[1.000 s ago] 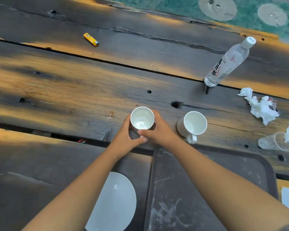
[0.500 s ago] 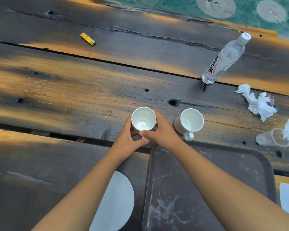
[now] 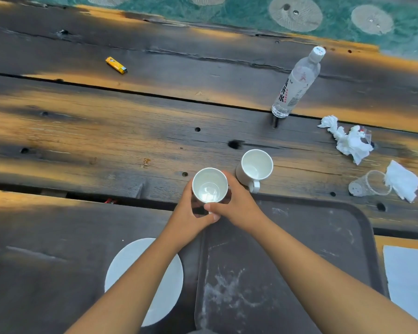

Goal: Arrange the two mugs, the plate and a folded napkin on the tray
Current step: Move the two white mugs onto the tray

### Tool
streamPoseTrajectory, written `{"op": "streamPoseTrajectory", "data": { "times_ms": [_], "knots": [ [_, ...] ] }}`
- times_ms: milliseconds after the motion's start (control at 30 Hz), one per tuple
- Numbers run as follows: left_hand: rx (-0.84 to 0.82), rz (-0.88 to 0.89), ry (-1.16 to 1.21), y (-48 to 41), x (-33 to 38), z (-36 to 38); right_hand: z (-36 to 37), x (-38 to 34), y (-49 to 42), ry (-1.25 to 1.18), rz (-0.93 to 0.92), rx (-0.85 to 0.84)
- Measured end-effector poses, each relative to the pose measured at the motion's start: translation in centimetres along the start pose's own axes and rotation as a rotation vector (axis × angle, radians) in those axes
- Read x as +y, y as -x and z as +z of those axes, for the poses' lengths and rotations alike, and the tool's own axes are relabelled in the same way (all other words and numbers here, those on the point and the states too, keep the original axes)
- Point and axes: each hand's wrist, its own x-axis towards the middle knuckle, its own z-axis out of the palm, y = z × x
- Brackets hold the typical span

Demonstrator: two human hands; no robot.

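Note:
Both hands wrap one white mug (image 3: 210,185) just beyond the far left corner of the dark tray (image 3: 323,242). My left hand (image 3: 187,219) grips its left side, my right hand (image 3: 237,206) its right side. A second white mug (image 3: 255,168) stands upright on the wood just right of it, handle towards me, untouched. The white plate (image 3: 135,261) lies left of the tray, partly hidden by my left forearm. A flat white napkin (image 3: 410,278) lies right of the tray at the frame's edge.
A water bottle (image 3: 297,85) stands on the planks at the back right. Crumpled tissues (image 3: 348,141), a tipped clear plastic cup (image 3: 369,184) and another tissue (image 3: 402,180) lie at the right. A yellow lighter (image 3: 116,65) lies far left.
The held mug has come a little towards me and the tray's corner, closer to the second mug. Both hands have kept their grip.

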Motion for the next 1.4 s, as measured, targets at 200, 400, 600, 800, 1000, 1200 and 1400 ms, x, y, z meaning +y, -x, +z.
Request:
{"op": "streamPoseTrajectory", "data": {
  "times_ms": [200,400,600,800,1000,1200,1400],
  "knots": [
    [-0.017,-0.012,0.023,1.4,-0.1,1.8,-1.0,0.2,2.3,0.018,0.011,0.007],
    [-0.052,-0.019,-0.019,2.4,-0.2,3.8,-2.3,0.9,4.8,0.043,0.058,0.04],
    [-0.117,-0.003,-0.063,3.0,0.0,5.6,-3.4,2.5,6.6,-0.001,0.085,0.082],
    [-0.151,-0.001,-0.086,3.2,-0.2,7.2,-4.4,3.6,8.0,-0.006,0.086,0.109],
    [-0.146,-0.023,-0.12,3.3,-0.6,8.5,-5.1,4.8,8.9,-0.028,0.121,0.106],
    [-0.14,-0.038,-0.141,3.5,-0.9,9.2,-5.3,5.8,9.1,-0.035,0.13,0.1],
    [-0.126,-0.031,-0.16,3.4,-1.0,9.3,-5.5,5.8,8.9,-0.017,0.133,0.094]
  ]
}}
